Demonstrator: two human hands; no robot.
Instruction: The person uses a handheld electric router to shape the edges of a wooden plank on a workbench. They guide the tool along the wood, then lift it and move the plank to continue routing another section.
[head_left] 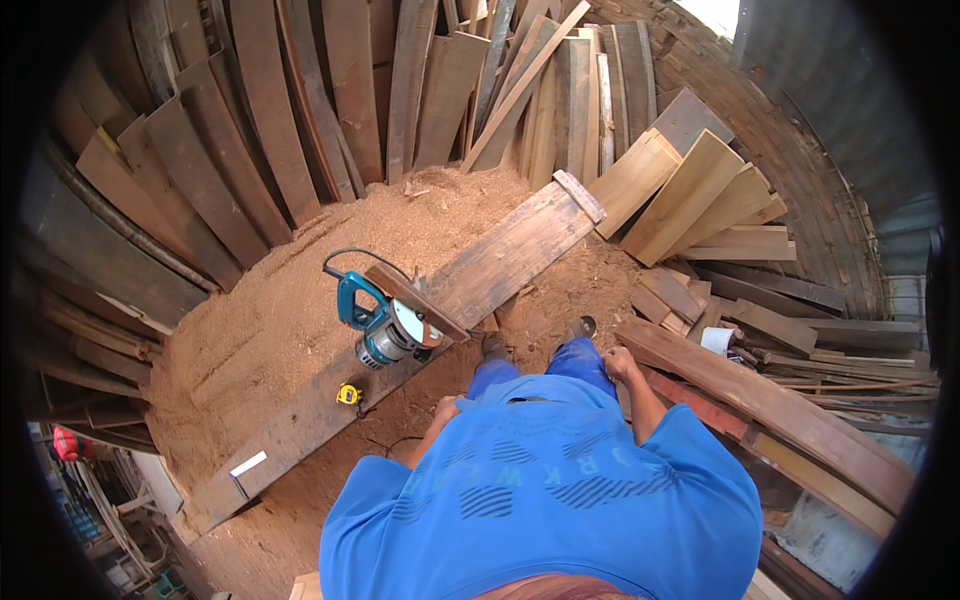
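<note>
My left hand (446, 409) hangs low beside my left thigh, its fingers mostly hidden. On the other side, my right hand (621, 365) is loosely curled by my right thigh, near the end of a long plank; nothing shows in it. A teal circular saw (378, 325) rests on a long wide board (520, 245) ahead and to my left, apart from both hands. A short piece of wood (415, 300) lies across that board against the saw. Nearer on the board sits a yellow tape measure (349, 394). Farther left lies an L-shaped tool with a white arm (248, 464).
Sawdust (260, 320) is heaped behind the board. Many planks (350, 90) lean upright around the far side. Short boards (690, 195) are piled at the right, with long stacked planks (760, 410) beside my right arm. The saw's black cord (365, 250) loops behind it.
</note>
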